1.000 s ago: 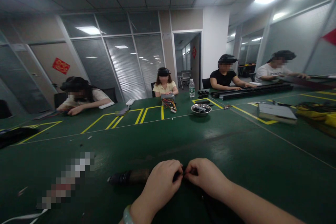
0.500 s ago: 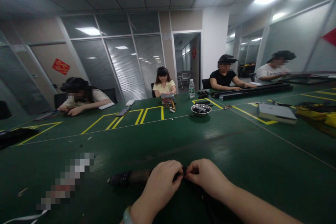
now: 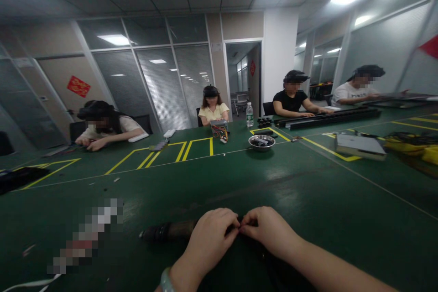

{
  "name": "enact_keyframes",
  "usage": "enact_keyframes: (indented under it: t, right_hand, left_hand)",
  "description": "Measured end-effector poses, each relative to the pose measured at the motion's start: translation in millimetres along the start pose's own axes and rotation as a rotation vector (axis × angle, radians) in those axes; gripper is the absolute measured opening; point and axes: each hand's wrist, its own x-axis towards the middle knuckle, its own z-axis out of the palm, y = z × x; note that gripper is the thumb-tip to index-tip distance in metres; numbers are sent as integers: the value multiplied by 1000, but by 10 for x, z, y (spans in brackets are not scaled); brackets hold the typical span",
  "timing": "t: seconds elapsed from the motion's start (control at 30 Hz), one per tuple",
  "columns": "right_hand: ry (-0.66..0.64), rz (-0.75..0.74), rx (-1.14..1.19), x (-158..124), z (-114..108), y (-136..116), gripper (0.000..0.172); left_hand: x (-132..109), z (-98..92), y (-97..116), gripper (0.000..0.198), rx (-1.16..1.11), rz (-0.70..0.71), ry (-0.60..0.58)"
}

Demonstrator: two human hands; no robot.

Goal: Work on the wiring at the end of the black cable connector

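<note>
My left hand (image 3: 216,233) is closed in a pinch, a pale bangle (image 3: 166,279) around its wrist. Fingertip to fingertip with it, my right hand (image 3: 268,227) pinches too. Whatever lies between the fingers is too small and dark to make out. A dark cylindrical tool (image 3: 181,229) with a brownish barrel and a ribbed black end lies on the green table (image 3: 143,205), its right part hidden behind my left hand. Something dark, perhaps a cord, runs below my right hand, hard to see in the shadow.
Left of my hands is a blurred-out strip (image 3: 85,242) with a white cord. A metal bowl (image 3: 262,147) of dark parts, a water bottle (image 3: 250,115) and a grey box (image 3: 360,147) are farther off. Several people sit across the table, near long black rails (image 3: 331,118).
My right fingertips have shifted slightly at the pinch. Both hands stay almost in place, and the tool lies where it was.
</note>
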Motion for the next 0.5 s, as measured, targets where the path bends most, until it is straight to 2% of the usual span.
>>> enact_keyframes:
  t: [0.5]
  right_hand:
    - [47, 27, 1, -22, -9, -36, 16]
  left_hand:
    - [-12, -13, 10, 7, 5, -30, -5]
